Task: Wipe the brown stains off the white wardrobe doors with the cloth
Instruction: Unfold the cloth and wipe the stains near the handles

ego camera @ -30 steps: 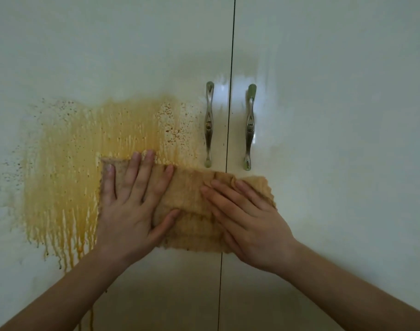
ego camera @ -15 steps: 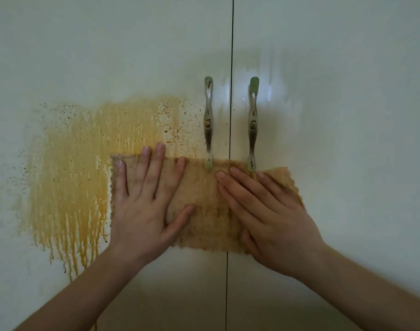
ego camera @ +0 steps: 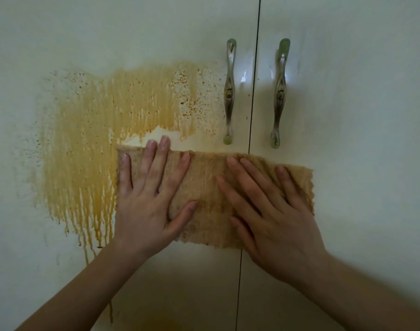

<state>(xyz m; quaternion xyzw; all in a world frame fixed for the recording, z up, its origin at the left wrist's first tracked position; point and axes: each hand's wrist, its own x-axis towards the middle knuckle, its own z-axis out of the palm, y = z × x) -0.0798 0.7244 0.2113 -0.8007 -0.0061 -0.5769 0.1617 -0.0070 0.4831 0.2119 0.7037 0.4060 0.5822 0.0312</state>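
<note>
Firstly, wardrobe doors (ego camera: 359,80): we see two glossy white panels filling the view, meeting at a dark vertical seam (ego camera: 256,68) right of centre.
Brown stain (ego camera: 84,144): we record a broad yellow-brown smear on the left door. It is streaked vertically, speckled along its upper and left edges, with runs trailing from its lower edge. It lies left of and above the cloth.
Cloth (ego camera: 209,187): we note a tan rectangular piece, itself tinted brown, spread flat against the doors just below the handles. It straddles the seam, mostly on the left door, and its left edge meets the stain.
Right hand (ego camera: 278,225): we find it flat on the cloth's right half, fingers straight and spread, pointing up and leftward, pressing and curled round nothing.
Left hand (ego camera: 147,206): we find it flat on the cloth's left half, fingers straight and pointing upward. Two fingertips reach just over the top edge and the thumb splays toward the other hand, near it but apart.
Left handle (ego camera: 229,91): we list a slim upright metal pull just left of the seam.
Right handle (ego camera: 279,91): we list its twin just right of the seam.
Pale patch (ego camera: 161,137): we see a small cleaner area just above the cloth's top edge, bordered by stain.
Drip (ego camera: 111,311): we see one thin brown run low on the left door, beside the left forearm.
</note>
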